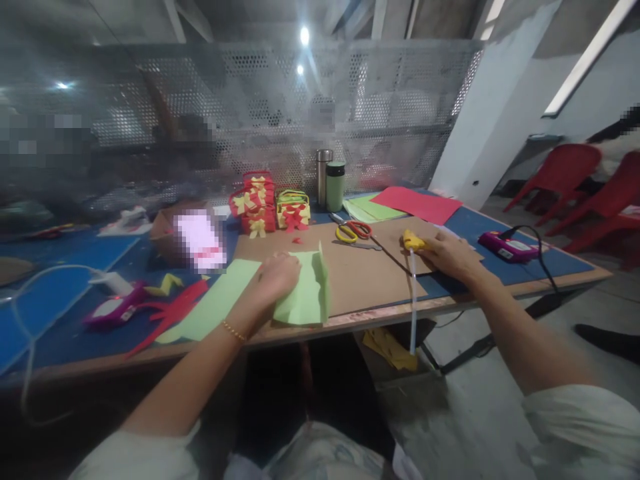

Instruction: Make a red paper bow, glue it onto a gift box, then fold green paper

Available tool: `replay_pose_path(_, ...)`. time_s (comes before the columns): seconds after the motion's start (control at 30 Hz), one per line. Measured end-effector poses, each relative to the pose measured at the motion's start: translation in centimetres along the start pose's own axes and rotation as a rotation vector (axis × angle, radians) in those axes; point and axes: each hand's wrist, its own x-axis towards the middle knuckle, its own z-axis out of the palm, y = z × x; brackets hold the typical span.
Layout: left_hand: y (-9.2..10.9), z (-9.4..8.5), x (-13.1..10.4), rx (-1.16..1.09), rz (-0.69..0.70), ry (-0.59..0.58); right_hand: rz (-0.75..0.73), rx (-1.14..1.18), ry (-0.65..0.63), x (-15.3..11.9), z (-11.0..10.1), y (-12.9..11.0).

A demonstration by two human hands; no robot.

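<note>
My left hand [279, 275] is closed over a sheet of light green paper [225, 300] lying at the front of the table. The paper's right part is folded, and one edge stands up to the right of the hand. Farther right, my right hand [453, 253] grips a yellow hot glue gun [413, 241] just above the table. A long pale glue stick [413, 307] hangs from the gun past the table edge. Between the hands, brown cardboard [370, 287] covers the tabletop. Scissors with yellow and red handles [357, 231] lie on it.
Small red paper baskets with yellow bows [257, 210] stand at the back, beside a yellow-green one [293, 212]. Behind are a green flask [335, 187] and red paper [417, 202]. Purple power strips lie left [115, 307] and right [509, 247]. A lit phone [200, 240] leans left.
</note>
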Motion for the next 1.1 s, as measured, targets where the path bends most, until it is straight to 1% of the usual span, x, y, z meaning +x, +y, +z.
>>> replay_pose_path(0.07, 0.1, 0.0, -0.1, 0.098, 0.010, -0.031, -0.034, 0.022, -0.016, 0.2, 0.2, 0.4)
replay_pose_path(0.17, 0.3, 0.3, -0.4, 0.186, 0.021, -0.035, -0.084, 0.053, -0.050, 0.5, 0.2, 0.9)
replay_pose_path(0.23, 0.2, 0.6, -0.5, 0.227, 0.022, -0.031, -0.090, 0.055, -0.060, 0.5, -0.1, 1.0)
replay_pose_path(0.33, -0.2, 1.3, -0.6, 0.259, 0.027, -0.029, -0.057, 0.033, -0.042, 0.1, -1.2, 0.5)
replay_pose_path(0.4, -0.5, 1.6, -0.6, 0.262, 0.035, -0.030, -0.029, 0.021, 0.020, -0.1, -2.5, -0.5)
replay_pose_path(0.43, -0.6, 1.8, -0.5, 0.260, 0.041, -0.030, -0.027, 0.020, 0.062, -0.1, -3.1, -1.4)
replay_pose_path(0.47, -0.7, 1.9, -0.5, 0.257, 0.045, -0.029, -0.041, 0.054, 0.146, 0.0, -3.8, -2.7)
replay_pose_path(0.53, -0.8, 2.0, -0.5, 0.250, 0.048, -0.026, -0.126, 0.102, 0.181, 0.3, -5.0, -6.0)
replay_pose_path(0.57, -0.8, 2.1, -0.6, 0.247, 0.047, -0.022, -0.204, 0.151, 0.175, 0.6, -5.5, -8.1)
replay_pose_path(0.63, -0.7, 2.0, -0.7, 0.240, 0.043, -0.014, -0.465, 0.404, 0.109, 1.1, -6.2, -12.5)
replay_pose_path(0.67, -0.6, 1.9, -0.8, 0.236, 0.041, -0.009, -0.556, 0.481, 0.070, 1.3, -6.4, -14.7)
replay_pose_path(0.73, -0.4, 1.8, -1.0, 0.228, 0.034, 0.001, -0.634, 0.521, -0.008, 1.8, -6.5, -18.4)
replay_pose_path(0.8, -0.2, 1.6, -1.2, 0.221, 0.027, 0.011, -0.680, 0.477, -0.118, 2.2, -6.3, -21.1)
replay_pose_path(0.87, -0.2, 1.4, -1.4, 0.213, 0.022, 0.018, -0.690, 0.442, -0.157, 2.6, -5.9, -22.8)
replay_pose_path(0.93, -0.3, 1.3, -1.5, 0.199, 0.019, 0.024, -0.687, 0.419, -0.167, 2.8, -5.3, -23.7)
replay_pose_path(1.1, -0.6, 1.2, -1.4, 0.159, 0.022, 0.020, -0.688, 0.380, -0.185, 2.6, -4.2, -24.7)
